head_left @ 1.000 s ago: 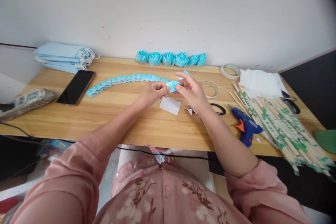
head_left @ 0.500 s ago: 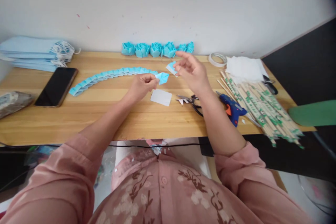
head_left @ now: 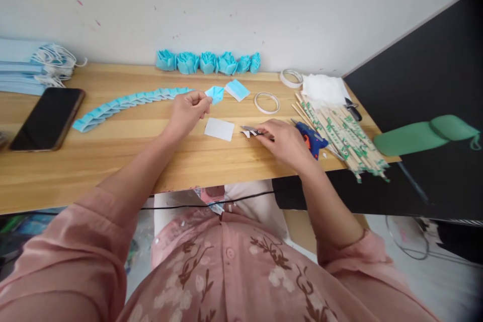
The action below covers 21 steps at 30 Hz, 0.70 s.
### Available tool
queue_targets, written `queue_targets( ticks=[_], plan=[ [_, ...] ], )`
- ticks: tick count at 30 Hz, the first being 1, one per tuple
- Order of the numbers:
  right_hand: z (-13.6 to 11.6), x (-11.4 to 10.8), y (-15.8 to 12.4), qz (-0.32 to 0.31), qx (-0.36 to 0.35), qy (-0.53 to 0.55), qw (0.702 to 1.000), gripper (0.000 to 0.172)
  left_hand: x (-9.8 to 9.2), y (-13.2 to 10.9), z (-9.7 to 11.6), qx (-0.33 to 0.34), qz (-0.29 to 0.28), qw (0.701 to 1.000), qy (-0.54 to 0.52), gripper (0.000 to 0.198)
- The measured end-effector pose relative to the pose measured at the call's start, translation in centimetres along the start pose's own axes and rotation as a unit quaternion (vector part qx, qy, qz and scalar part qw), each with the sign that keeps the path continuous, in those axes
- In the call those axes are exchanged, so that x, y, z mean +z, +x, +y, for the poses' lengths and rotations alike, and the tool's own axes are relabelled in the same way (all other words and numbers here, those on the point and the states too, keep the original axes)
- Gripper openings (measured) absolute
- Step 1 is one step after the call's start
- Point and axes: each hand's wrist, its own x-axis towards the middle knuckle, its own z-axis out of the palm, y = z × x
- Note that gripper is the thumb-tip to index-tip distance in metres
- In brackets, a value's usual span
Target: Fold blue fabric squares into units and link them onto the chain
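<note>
Between its thumb and fingers my left hand (head_left: 191, 109) pinches a folded blue piece of fabric-like sheet (head_left: 216, 94), just above the table. My right hand (head_left: 284, 142) is closed over the handles of a pair of scissors (head_left: 252, 131); their blades point left and the handles are mostly hidden. White scraps lie by the blades. A white rectangle (head_left: 219, 129) lies flat between my hands, and a blue-and-white piece (head_left: 237, 90) rests beyond it. To the left curves a row of overlapping folded blue pieces (head_left: 124, 104), its right end passing behind my left hand.
Several blue flowers (head_left: 187, 63) line the wall. Tape rolls (head_left: 267, 103), a blue glue gun (head_left: 310, 137), wrapped chopsticks (head_left: 341, 131) and a green bottle (head_left: 415, 137) are on the right. A phone (head_left: 47, 118) and stacked face masks (head_left: 22, 68) are at left.
My right hand has come down from beside the blue-and-white piece and closed on the scissors. A thin tape roll now shows. My left hand keeps its folded piece; the view has turned right.
</note>
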Motion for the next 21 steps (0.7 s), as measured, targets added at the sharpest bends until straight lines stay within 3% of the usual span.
queue_targets(
  ticks=[3, 13, 18, 21],
  plan=[
    [0.7, 1.2, -0.7, -0.004, -0.036, -0.021, 0.999, 0.02, 0.1, -0.1, 0.1, 0.0, -0.008, 1.0, 0.002, 0.027],
    [1.2, 3.0, -0.2, 0.07, -0.032, -0.012, 0.997, 0.021, 0.5, -0.3, 0.6, -0.008, -0.025, 0.999, -0.023, 0.027],
    [1.6, 3.7, -0.1, 0.078, -0.003, -0.017, 0.997, 0.019, 0.6, -0.5, 0.6, -0.02, -0.032, 0.999, -0.035, 0.024],
    [2.1, 3.7, -0.2, 0.097, 0.052, 0.033, 0.993, 0.016, 0.6, -0.4, 0.5, -0.018, -0.038, 0.998, -0.046, 0.025]
  ],
)
